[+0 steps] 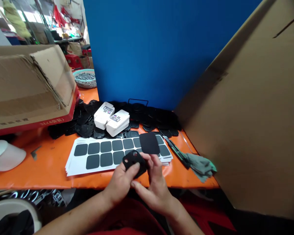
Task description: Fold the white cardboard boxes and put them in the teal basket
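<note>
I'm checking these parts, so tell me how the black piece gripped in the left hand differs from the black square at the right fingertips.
The black piece has holes through it; the black square shows a plain face.
The piece is gripped by the left hand, its thumb covering part of it; the square is at the right hand's fingertips, its face largely uncovered.
Both are black with rounded corners.

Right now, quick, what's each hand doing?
Left hand: closed, holding the black plate with holes.
Right hand: holding the black square at its fingertips, thumb apart.
</note>
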`<state>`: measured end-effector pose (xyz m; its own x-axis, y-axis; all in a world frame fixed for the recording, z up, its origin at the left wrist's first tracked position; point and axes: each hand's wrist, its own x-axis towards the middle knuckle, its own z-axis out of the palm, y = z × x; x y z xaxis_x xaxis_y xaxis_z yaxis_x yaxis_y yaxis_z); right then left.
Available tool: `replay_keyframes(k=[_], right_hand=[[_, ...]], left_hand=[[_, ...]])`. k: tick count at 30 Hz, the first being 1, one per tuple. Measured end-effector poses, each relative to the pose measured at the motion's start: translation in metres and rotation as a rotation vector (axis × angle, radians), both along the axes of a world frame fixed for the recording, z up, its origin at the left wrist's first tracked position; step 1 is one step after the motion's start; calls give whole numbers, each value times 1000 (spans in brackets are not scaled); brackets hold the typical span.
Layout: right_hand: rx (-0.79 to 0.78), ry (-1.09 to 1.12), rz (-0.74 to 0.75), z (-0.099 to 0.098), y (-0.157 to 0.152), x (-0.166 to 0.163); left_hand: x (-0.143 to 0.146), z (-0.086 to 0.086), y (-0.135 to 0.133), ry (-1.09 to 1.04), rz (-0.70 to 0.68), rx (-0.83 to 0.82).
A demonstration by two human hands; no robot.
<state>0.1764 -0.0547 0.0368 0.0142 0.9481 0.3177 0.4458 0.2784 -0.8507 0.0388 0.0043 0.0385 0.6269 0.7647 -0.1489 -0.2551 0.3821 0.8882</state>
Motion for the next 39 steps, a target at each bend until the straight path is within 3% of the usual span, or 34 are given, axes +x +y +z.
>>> replay_keyframes(k=[2, 3, 5, 7, 10, 13, 16, 19, 22, 26, 30, 39], right_hand=[[6, 10, 36, -1, 4, 24], [17, 5, -39, -4, 7, 42], [25, -148, -441, -15, 14, 85], [-165, -463, -707, -30, 22, 128], [-330, -689, -728, -49, 29, 170], [-363, -732, -712, -54, 30, 182], [-296, -649, -723, -45, 26, 169], [-70, -472, -563, -23, 15, 130], [92, -383, -337, 6, 3, 75], [355, -521, -228, 30, 1, 26], [472, -590, -129, 29, 8, 17], [607, -709, 9, 12, 19, 15]], left_hand=[[3, -6, 4, 9, 105, -145], [2, -8, 6, 13, 124, -192], [-4, -11, 8, 11, 122, -248], [-11, -11, 8, -9, 65, -262], [-14, -10, 3, -43, -38, -234], [-11, -8, -1, -60, -78, -192], [-11, -3, -1, -10, -36, -140], [-18, 5, 2, 194, 41, 35], [-29, 13, 5, 479, 81, 386], [-41, 19, 8, 844, 127, 826], [-50, 19, 11, 1017, 182, 1021], [-56, 13, 11, 1137, 237, 1139]])
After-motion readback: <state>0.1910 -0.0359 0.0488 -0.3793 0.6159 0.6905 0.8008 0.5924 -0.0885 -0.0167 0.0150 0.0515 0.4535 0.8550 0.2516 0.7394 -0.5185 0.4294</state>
